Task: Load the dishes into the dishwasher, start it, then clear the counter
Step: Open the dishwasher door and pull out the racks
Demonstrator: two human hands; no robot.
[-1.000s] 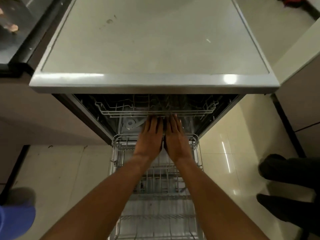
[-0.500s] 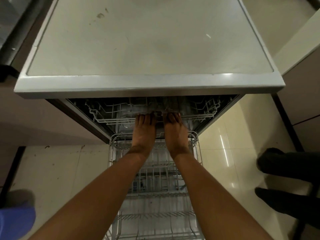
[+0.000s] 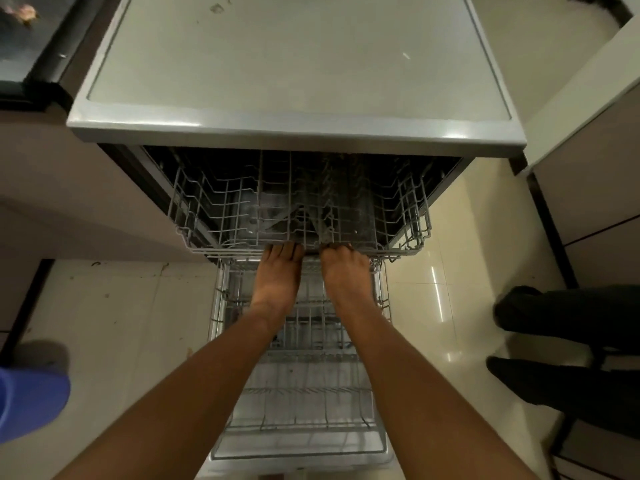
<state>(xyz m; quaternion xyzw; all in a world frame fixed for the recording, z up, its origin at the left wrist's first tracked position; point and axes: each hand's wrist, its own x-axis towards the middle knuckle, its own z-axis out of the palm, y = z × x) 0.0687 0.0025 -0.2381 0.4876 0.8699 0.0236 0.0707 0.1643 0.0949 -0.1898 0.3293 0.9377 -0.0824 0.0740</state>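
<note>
Pale tiled floor (image 3: 114,313) seen from above, open dishwasher (image 3: 298,133) under a grey top, upper rack (image 3: 301,216) partly drawn out, its front rail gripped by curled fingers of left hand (image 3: 277,275) and right hand (image 3: 346,275), lower rack (image 3: 301,393) extended below the forearms.

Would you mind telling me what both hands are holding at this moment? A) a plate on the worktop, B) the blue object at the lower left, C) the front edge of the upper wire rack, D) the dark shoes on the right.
C: the left hand and right hand both curl their fingers over the front edge of the upper rack, which sits partly out of the dishwasher above the lower rack.
</note>
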